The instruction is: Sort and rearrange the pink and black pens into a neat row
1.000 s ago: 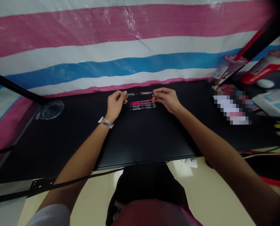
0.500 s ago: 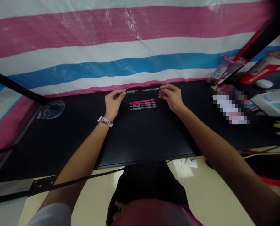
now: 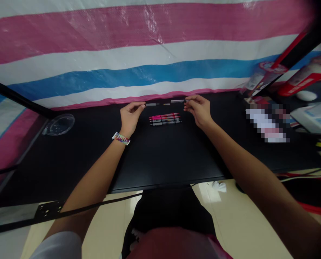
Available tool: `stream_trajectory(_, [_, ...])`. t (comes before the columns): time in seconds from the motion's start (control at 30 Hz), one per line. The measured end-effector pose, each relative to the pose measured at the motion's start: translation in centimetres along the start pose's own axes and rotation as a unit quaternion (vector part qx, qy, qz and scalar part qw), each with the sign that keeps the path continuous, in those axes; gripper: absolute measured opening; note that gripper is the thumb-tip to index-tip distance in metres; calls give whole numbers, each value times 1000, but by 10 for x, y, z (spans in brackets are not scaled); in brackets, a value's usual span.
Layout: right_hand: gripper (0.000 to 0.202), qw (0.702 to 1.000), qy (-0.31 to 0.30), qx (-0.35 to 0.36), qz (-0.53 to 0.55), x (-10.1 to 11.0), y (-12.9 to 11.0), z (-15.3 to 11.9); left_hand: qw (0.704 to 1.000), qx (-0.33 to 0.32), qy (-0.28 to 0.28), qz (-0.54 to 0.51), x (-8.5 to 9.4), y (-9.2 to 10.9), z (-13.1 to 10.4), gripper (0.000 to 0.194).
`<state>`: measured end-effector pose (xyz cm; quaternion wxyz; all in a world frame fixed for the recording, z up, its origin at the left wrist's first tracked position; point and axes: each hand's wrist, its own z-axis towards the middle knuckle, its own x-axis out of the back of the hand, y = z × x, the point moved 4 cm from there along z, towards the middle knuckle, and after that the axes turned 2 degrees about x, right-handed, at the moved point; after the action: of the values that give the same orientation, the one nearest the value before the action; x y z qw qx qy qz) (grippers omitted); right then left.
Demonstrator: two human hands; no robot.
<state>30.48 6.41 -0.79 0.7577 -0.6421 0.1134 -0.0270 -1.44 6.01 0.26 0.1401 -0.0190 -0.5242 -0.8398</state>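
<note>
Though apart, both hands [image 3: 130, 117] [image 3: 199, 110] in pinches.

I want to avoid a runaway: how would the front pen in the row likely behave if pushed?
The front pen is slim and straight, so probably stiff and light. Nudged toward the near table edge, it may roll, with nothing in its way. Pushed the other way, it would likely bump the pens beside it.

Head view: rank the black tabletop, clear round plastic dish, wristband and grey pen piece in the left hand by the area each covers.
1. Black tabletop
2. Clear round plastic dish
3. Wristband
4. Grey pen piece in the left hand
</note>
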Motion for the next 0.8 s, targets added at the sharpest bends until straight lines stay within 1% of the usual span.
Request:
stream_trajectory(0.17, [20,1000,5,3,9,1,1,0,1000,2,0,-18,0,-2,1,7])
stream_trajectory(0.3, [16,1000,-10,4,1,0,2,-1,1000,8,-1,-24,-2,-1,0,7])
stream_trajectory(0.67, [16,1000,-17,4,1,-4,0,-4,1000,15,-13,-23,-3,1,-2,9])
stream_trajectory(0.73, [17,999,-33,3,10,-7,-2,-7,999,19,-29,-29,-5,1,-4,11])
stream_trajectory(0.8, [19,998,-66,-2,18,-10,-4,-11,997,26,-63,-38,-10,3,-6,14])
